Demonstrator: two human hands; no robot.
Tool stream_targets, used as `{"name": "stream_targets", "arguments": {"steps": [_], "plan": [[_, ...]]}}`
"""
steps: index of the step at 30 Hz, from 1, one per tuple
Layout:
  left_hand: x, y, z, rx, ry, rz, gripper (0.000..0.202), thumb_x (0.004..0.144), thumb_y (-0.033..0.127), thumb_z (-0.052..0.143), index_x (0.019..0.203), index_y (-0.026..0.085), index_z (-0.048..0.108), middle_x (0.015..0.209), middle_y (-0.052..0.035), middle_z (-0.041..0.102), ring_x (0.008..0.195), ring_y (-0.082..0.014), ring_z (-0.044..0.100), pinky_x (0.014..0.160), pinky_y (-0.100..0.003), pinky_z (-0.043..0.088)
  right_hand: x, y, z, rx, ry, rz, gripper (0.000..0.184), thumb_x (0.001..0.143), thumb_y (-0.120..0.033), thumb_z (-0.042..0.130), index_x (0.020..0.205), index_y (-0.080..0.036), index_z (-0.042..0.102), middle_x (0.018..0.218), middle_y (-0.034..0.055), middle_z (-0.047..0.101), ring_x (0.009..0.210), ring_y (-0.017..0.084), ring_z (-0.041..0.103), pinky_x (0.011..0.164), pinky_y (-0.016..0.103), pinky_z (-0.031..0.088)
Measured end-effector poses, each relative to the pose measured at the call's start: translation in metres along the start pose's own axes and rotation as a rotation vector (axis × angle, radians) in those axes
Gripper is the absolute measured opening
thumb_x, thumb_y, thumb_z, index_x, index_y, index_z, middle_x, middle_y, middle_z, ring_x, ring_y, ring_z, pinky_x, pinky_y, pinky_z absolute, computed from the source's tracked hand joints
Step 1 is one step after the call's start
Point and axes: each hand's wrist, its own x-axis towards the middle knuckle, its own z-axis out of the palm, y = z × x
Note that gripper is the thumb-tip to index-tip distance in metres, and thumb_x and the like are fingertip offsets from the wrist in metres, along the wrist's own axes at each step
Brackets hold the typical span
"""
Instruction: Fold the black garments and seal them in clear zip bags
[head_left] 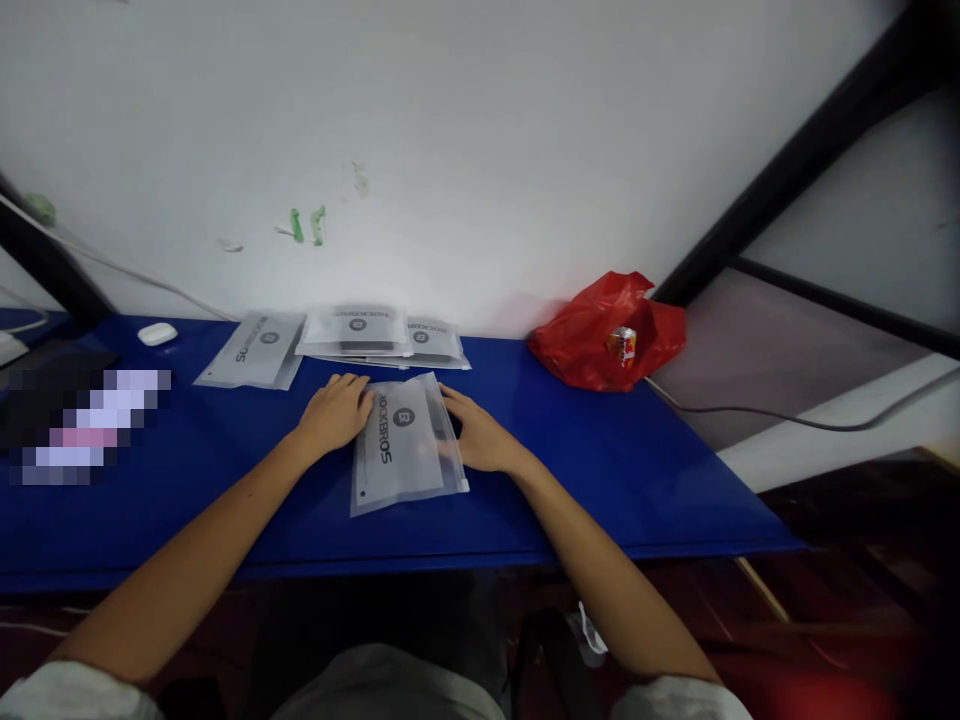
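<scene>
My left hand (335,413), loosely open, touches a frosted rectangular plastic bag (405,445); whether my right hand (480,432) grips it, I can't tell.

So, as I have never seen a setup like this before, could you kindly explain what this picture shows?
Certainly. There is no machine here: a person works with two bare hands, and the single picture comes from a camera worn on their head, looking forward and down. On the blue table, the left hand is at one side of a translucent printed pouch, and the right hand at the other; how firmly either grips, I cannot tell. Behind lie a similar single pouch and a group of overlapping pouches. A red plastic bag sits to the right, a small white case to the left.
</scene>
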Motion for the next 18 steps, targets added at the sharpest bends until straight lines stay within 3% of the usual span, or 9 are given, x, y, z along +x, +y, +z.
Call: {"name": "stream_targets", "arguments": {"steps": [3,5,12,15,18], "plan": [[0.002,-0.006,-0.002,-0.061,-0.047,0.021,0.046,0.094,0.032,0.028,0.129,0.012,0.05,0.127,-0.0115,0.055,0.117,-0.0252,0.048,0.098,-0.037,0.039,0.003,-0.003,-0.002,0.07,-0.045,0.009,0.037,0.086,-0.044,0.056,0.119,-0.029,0.061,0.138,0.0042,0.051,0.139,0.026,0.031,0.111,0.051,0.032],[0.004,-0.011,-0.003,-0.088,-0.073,0.022,0.045,0.092,0.032,0.03,0.126,0.012,0.053,0.126,-0.0119,0.055,0.116,-0.0254,0.049,0.097,-0.037,0.04,0.004,0.0,0.001,0.067,-0.016,0.039,0.033,0.089,-0.043,0.05,0.114,-0.027,0.065,0.137,0.0049,0.053,0.138,0.026,0.031,0.111,0.051,0.032],[0.007,-0.019,-0.019,-0.219,-0.261,0.052,0.023,0.082,0.026,0.044,0.086,0.017,0.065,0.092,-0.0068,0.069,0.087,-0.0204,0.062,0.08,-0.03,0.045,0.011,0.009,0.017,0.009,-0.023,0.003,0.039,0.073,-0.041,0.069,0.108,-0.026,0.068,0.132,0.0053,0.057,0.134,0.032,0.038,0.108,0.051,0.034],[0.001,-0.015,-0.025,-0.294,-0.293,-0.013,0.019,0.082,0.026,0.045,0.083,0.017,0.063,0.086,-0.0056,0.069,0.078,-0.0189,0.062,0.07,-0.028,0.044,0.013,0.006,0.016,0.012,-0.029,-0.018,0.032,0.075,-0.039,0.066,0.104,-0.026,0.07,0.133,0.0045,0.057,0.129,0.031,0.045,0.106,0.049,0.036],[-0.008,-0.012,-0.028,-0.301,-0.25,-0.079,0.017,0.082,0.024,0.045,0.083,0.018,0.061,0.081,-0.0045,0.068,0.075,-0.0182,0.061,0.065,-0.027,0.041,0.013,0.006,0.013,-0.037,-0.018,-0.013,0.027,0.077,-0.035,0.065,0.099,-0.023,0.071,0.132,0.0072,0.057,0.126,0.029,0.049,0.105,0.047,0.037]]}}
